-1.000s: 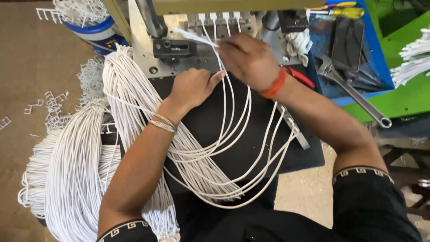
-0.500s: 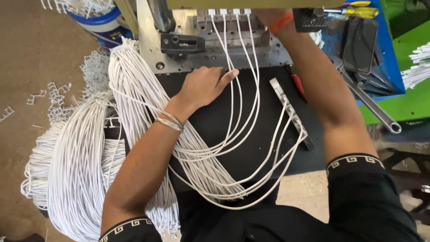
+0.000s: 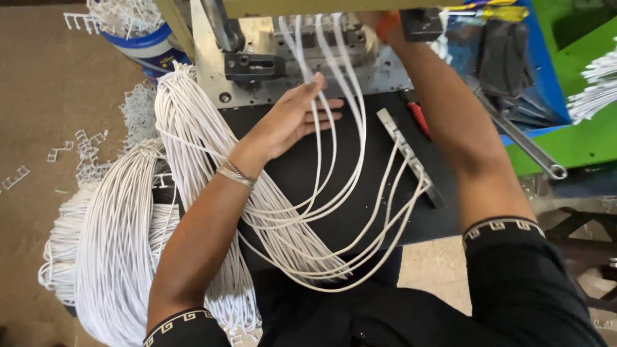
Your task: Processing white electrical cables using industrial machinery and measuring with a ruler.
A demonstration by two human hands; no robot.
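Left hand [image 3: 292,119] lay flat, fingers extended and slightly spread, palm down on the black work mat [image 3: 360,212], fingertips touching the white cables [image 3: 321,193] where they run up toward the metal fixture [image 3: 302,61]. It pinched nothing. Right hand mostly out of view at the top edge, behind the fixture near an orange wristband [image 3: 385,26]; grip there could not be told.

Cables: four or so strands entered the fixture side by side, then looped down across the mat in long U-shaped bends and back up on the right, passing a slotted metal bar [image 3: 411,157] lying diagonal. Main bundle [image 3: 122,231] hung off the mat's left side, a thick hank of many strands.

Handling, by judgement: thin round white-jacketed wire, smooth, prob. a bit slippery; light per strand, but bundle likely has some weight. Flexible, holds a soft curve, tangles easily. Best taken near the ends, a few strands at a time, w/ a light pinch; no sharp kinks.

Other items: red-handled tool [image 3: 419,119] beside the bar; wrench [image 3: 524,144] on the right; blue tub [image 3: 144,48] top left; white plastic scraps [image 3: 83,144] on brown floor. Fixture plate bare steel, w/ bolt holes.
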